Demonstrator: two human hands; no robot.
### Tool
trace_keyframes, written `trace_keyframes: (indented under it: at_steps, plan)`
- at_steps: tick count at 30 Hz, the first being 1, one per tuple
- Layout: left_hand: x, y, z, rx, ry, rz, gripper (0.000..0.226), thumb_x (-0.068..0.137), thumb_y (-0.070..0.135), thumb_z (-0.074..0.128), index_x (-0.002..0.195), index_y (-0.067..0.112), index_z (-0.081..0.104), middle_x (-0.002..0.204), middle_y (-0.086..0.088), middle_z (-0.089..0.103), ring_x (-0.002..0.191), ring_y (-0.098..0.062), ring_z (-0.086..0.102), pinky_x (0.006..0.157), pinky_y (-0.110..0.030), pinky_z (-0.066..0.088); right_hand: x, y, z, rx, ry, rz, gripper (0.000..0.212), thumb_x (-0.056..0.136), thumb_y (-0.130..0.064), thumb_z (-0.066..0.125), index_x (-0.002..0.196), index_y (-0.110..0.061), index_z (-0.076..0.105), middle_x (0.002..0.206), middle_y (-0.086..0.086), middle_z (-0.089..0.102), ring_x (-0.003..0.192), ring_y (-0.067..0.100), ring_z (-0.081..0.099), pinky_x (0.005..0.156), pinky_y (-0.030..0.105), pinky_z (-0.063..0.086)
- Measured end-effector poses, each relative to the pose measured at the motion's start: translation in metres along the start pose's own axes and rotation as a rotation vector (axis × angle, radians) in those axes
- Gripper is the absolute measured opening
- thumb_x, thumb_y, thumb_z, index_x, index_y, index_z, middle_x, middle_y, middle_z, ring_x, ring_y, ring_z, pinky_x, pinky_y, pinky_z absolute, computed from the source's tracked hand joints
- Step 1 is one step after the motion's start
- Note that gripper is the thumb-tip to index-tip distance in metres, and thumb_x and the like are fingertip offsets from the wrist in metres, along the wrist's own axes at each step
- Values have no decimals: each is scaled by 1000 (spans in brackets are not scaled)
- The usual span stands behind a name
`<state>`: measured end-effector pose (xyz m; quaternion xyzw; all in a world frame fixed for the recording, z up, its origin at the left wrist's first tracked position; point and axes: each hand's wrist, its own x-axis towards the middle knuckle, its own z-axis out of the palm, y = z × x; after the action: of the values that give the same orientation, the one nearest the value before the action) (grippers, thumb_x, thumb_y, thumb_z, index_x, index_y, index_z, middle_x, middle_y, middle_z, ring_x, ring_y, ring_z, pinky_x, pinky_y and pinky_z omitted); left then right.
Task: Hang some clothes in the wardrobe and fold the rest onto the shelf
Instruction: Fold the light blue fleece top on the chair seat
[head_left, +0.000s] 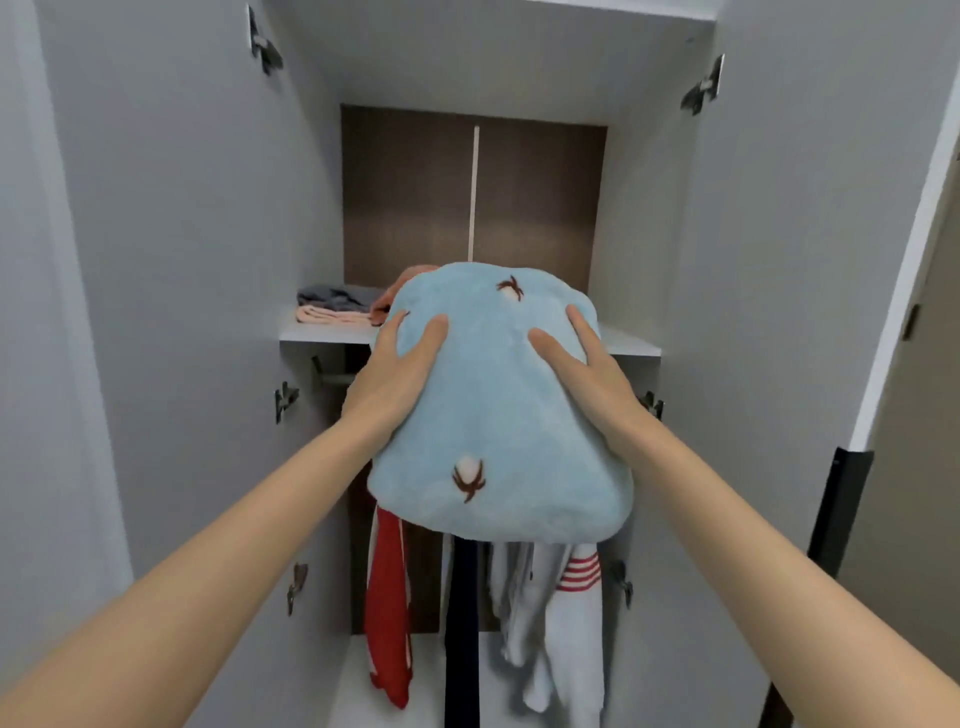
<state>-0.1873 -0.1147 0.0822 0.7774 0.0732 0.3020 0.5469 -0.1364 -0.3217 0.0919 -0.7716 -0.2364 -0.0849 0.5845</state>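
Bundle (493, 410) sits lengthwise toward the shelf (327, 335), just before its edge; we grip its sides, left hand (395, 374) and right hand (587, 374) level, fingers (434, 332) spread on top.

1. The folded blue fleece garment (498, 405) covers the fingers of the left hand (387, 374) and right hand (592, 374); only thumbs and forefingers show on top.
2. It hides most of the orange garment (402, 288) on the shelf (322, 338).
3. The hanging rail (332, 378) shows only at its left end.
4. The tops of the red garment (387, 597), dark garment (462, 623) and white striped garment (566, 613) are hidden; the dark garment's foot is cut off by the bottom edge.
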Motion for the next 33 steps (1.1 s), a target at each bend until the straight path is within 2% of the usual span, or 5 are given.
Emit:
trace_keyframes:
  at_steps: [4,10,16,21,33]
  plan:
    - [53,25,18,-47,-4,69,86,73,84,42,147,41,27,147,10,40,130,-22,44,108,-50,37,58,-13,-20,-66,21,-72,75,84,-71,51,148,-50,19,155,-7,31,139,22,34,111,40,31]
    - [132,42,61,-126,33,98,90,68,84,43,145,38,32,140,6,48,123,-24,50,105,-51,41,151,-17,-51,-183,51,-125,76,81,-76,48,146,-54,17,156,-1,30,139,28,33,113,53,29]
    - [222,51,99,-181,25,126,73,85,72,45,145,34,32,138,3,50,118,-23,53,100,-47,46,242,-12,-73,-216,55,-142,76,80,-77,48,146,-54,18,155,-3,32,138,27,34,113,50,31]
    - [300,37,131,-235,-6,136,72,85,71,46,145,34,32,143,3,45,119,-25,53,100,-47,46,315,7,-74,-237,87,-142,75,80,-76,49,147,-54,21,155,-3,32,135,26,38,106,41,33]
    - [474,-16,226,-172,-94,76,81,77,78,43,146,39,29,142,1,46,122,-30,49,104,-49,42,477,88,-79,-328,195,-9,70,85,-72,47,147,-51,24,157,0,27,140,27,32,115,43,27]
